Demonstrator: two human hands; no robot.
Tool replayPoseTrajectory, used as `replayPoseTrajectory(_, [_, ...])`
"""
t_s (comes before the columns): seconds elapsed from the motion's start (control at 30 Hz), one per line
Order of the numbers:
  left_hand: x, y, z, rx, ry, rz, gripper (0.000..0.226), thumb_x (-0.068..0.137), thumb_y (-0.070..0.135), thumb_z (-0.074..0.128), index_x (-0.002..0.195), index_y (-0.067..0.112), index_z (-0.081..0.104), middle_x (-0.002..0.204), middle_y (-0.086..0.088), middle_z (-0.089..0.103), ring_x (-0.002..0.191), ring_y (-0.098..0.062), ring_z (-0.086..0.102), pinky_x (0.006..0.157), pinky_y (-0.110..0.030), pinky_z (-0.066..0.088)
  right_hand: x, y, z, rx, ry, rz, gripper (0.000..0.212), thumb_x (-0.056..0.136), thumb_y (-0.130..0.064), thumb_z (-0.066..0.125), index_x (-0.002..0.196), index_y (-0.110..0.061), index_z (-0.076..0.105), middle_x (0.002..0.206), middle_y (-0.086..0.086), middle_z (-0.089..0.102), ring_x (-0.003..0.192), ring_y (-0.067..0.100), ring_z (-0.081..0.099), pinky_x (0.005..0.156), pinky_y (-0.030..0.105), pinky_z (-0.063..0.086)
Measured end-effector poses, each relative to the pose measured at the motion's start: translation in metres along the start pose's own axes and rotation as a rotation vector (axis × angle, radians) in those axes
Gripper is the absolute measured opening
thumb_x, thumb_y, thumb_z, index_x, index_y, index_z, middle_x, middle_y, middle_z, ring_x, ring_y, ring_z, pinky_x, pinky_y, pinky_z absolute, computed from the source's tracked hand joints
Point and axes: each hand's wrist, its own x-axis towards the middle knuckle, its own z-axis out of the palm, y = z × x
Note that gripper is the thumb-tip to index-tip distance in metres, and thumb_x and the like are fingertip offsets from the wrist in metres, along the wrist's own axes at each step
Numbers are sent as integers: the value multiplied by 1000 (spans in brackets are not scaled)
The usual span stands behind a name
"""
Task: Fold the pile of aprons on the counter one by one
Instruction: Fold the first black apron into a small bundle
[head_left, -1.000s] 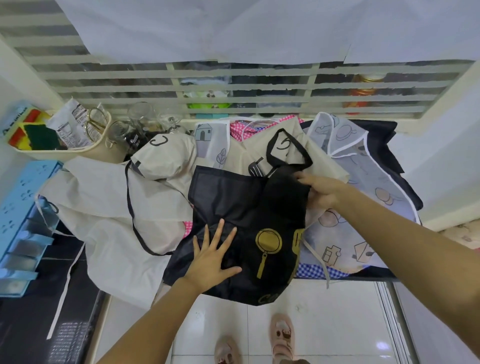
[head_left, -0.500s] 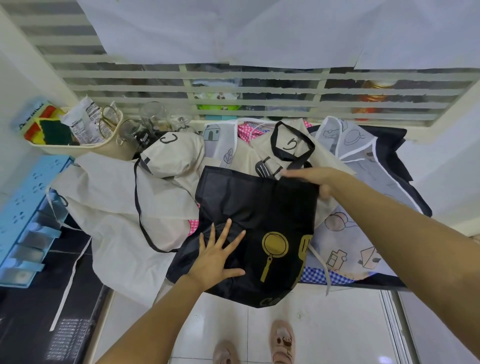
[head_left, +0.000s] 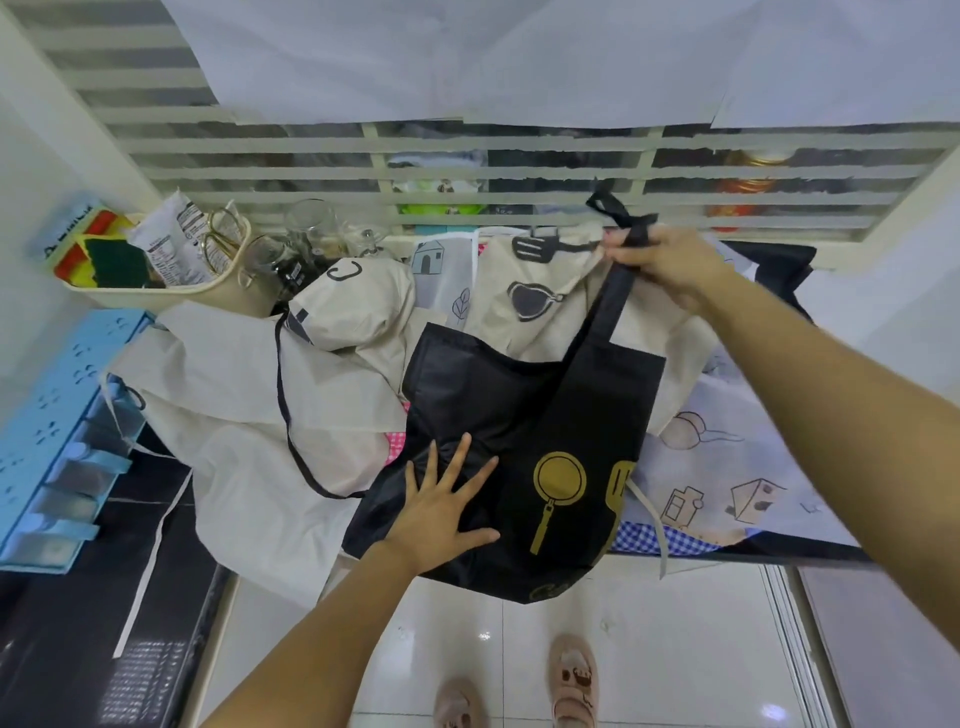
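A black apron (head_left: 540, 415) with a gold pan print lies on top of the pile at the counter's front edge. My left hand (head_left: 441, 509) rests flat on its lower left part, fingers spread. My right hand (head_left: 660, 260) grips the apron's black neck strap and pulls it up and away toward the window. Beneath lie a beige apron (head_left: 540, 291) with dark utensil prints, a plain cream apron (head_left: 234, 410) spread to the left, and a pale apron (head_left: 727, 467) with house drawings on the right.
A cream basket (head_left: 156, 291) holding packets, sponges and scissors stands at the back left beside glass jars (head_left: 291, 260). A blue rack (head_left: 57, 426) hangs at the left edge. A slatted window runs behind the counter. White floor tiles and my sandalled feet (head_left: 519, 691) are below.
My right hand has taken hold of the neck strap and lifted it up and back toward the window, drawing the bib upward. The left hand stays pressed on the black apron.
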Motion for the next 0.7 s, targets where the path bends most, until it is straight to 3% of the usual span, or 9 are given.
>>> replayPoseTrajectory(0.1, [0, 2, -3, -17, 46, -46, 85, 75, 83, 21, 128, 56, -39, 144, 11, -47, 134, -34, -39, 109, -58, -16, 13, -28, -20, -212, 62, -76, 22, 91, -11, 60, 113, -8, 62, 109, 2, 64, 99, 15, 60, 90, 27, 51])
replayPoseTrajectory(0.17, [1, 1, -4, -31, 62, -67, 86, 70, 86, 14, 127, 55, -41, 143, 13, -48, 134, -33, -40, 107, -57, -17, 17, -34, -26, -356, 154, -53, 17, 91, -28, 61, 96, -12, 59, 91, -1, 60, 80, 12, 56, 73, 26, 50])
replayPoseTrajectory(0.23, [0, 0, -3, -36, 63, -65, 89, 67, 87, 14, 127, 54, -42, 143, 14, -49, 135, -34, -38, 107, -59, -15, 9, -28, -26, -475, 316, -15, 30, 87, -45, 61, 87, -17, 50, 72, -3, 48, 60, 9, 45, 55, 24, 40])
replayPoseTrajectory(0.33, [1, -1, -2, -42, 58, -61, 92, 67, 87, 17, 130, 52, -40, 143, 12, -49, 135, -34, -38, 109, -63, -12, -38, 4, -12, -477, 473, -133, 43, 85, -51, 61, 77, -11, 47, 64, 4, 44, 55, 13, 41, 55, 27, 34])
replayPoseTrajectory(0.43, [3, -4, -1, -55, 61, -55, 94, 69, 86, 23, 137, 49, -30, 144, 12, -47, 135, -32, -38, 109, -64, -10, -109, 66, 28, -429, 271, 13, 56, 86, -51, 61, 64, 0, 54, 59, 11, 55, 54, 17, 51, 64, 28, 43])
replayPoseTrajectory(0.5, [4, -6, 1, -68, 61, -43, 96, 71, 85, 29, 141, 48, -25, 144, 13, -47, 134, -30, -38, 109, -64, -10, -146, 109, 58, -458, -26, 312, 54, 88, -51, 57, 68, -2, 61, 61, 8, 61, 54, 14, 54, 65, 25, 48])
replayPoseTrajectory(0.57, [6, -6, 2, -86, 64, -34, 94, 77, 80, 37, 143, 46, -21, 144, 13, -47, 133, -28, -38, 109, -63, -11, -172, 146, 79, -441, -300, 677, 47, 91, -49, 53, 84, -4, 66, 65, 4, 62, 59, 13, 55, 63, 18, 48])
replayPoseTrajectory(0.63, [5, -5, 2, -85, 83, -28, 88, 85, 72, 39, 145, 45, -19, 145, 12, -44, 137, -30, -34, 109, -63, -10, -192, 180, 93, -372, -402, 845, 48, 90, -46, 58, 111, -3, 64, 85, 5, 69, 79, 16, 63, 78, 22, 52])
replayPoseTrajectory(0.7, [4, -3, 3, -62, 121, -23, 77, 93, 61, 37, 147, 43, -15, 147, 12, -40, 142, -34, -26, 110, -64, -6, -207, 214, 104, -280, -313, 798, 61, 81, -46, 69, 126, -7, 55, 120, 8, 64, 102, 22, 62, 81, 27, 52])
